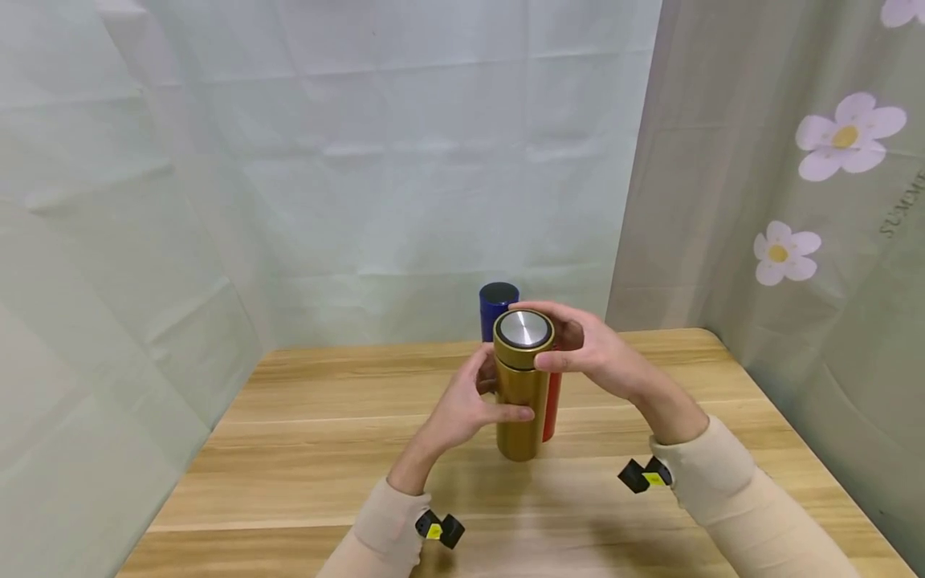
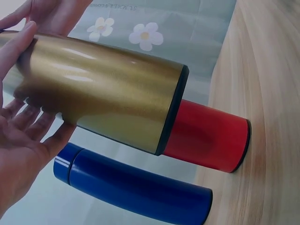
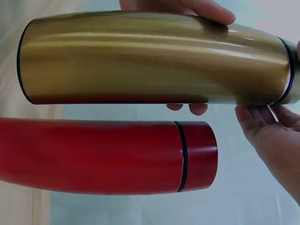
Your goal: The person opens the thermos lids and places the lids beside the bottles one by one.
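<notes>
A gold thermos flask (image 1: 520, 393) with a silver-topped lid (image 1: 524, 330) is held upright in both hands, its base raised above the wooden table. My left hand (image 1: 457, 405) grips the flask's body, thumb across the near side and fingers behind. Up at the lid, my right hand (image 1: 605, 353) holds on with its thumb in front and fingers round the back. Behind the gold flask stands a red flask (image 2: 208, 136), mostly covered by it in the head view. A blue flask (image 2: 136, 183) stands farther back and to the left; its lower part is hidden in the head view.
Under the flasks is a wood-grain table (image 1: 303, 466). Pale cloth (image 1: 433, 177) hangs behind and at the left, and a grey-green curtain with white flowers (image 1: 851, 136) hangs at the right. Each sleeve carries a small black wrist device (image 1: 439, 528).
</notes>
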`<state>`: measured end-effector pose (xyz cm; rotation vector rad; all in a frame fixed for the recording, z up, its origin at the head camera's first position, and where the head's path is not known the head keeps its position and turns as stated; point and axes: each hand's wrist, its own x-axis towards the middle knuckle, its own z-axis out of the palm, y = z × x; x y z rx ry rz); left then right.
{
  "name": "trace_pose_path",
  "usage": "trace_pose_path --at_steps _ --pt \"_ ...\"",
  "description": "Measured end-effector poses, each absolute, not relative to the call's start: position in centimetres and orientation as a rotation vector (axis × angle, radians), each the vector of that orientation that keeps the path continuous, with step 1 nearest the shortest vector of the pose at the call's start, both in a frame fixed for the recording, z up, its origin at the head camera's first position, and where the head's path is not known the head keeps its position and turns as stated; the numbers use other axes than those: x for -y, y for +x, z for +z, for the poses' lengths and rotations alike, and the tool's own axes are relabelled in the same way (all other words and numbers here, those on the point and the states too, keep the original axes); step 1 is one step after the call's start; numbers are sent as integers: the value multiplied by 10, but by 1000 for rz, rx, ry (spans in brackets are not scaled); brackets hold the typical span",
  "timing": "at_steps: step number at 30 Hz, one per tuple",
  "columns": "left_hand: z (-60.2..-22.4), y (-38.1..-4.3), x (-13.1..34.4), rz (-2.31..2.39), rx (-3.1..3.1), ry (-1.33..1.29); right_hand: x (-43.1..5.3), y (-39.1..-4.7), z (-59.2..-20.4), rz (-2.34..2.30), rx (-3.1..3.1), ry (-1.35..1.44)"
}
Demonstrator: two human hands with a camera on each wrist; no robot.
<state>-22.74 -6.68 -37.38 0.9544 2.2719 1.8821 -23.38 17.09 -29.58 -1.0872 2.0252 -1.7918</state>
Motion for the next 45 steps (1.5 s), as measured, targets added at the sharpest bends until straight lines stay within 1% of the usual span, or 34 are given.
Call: trace_pose_path --at_steps 11,18,27,36,45 --pt "-374 -229 68 1908 -2332 920 -159 -227 -301 -1870 -2170 -996" --pt "-374 -230 68 1888 -2316 932 -162 -230 -298 -1850 -2120 -1024" --pt "-374 -228 67 1877 -2252 988 -172 -237 -298 -1759 -1990 -1144" --pt "-374 -229 69 1902 -2340 916 -158 -227 -297 -1820 -2162 -1004" --pt "-374 -229 68 1878 -2353 919 -159 -226 -297 -1830 -2211 -978"
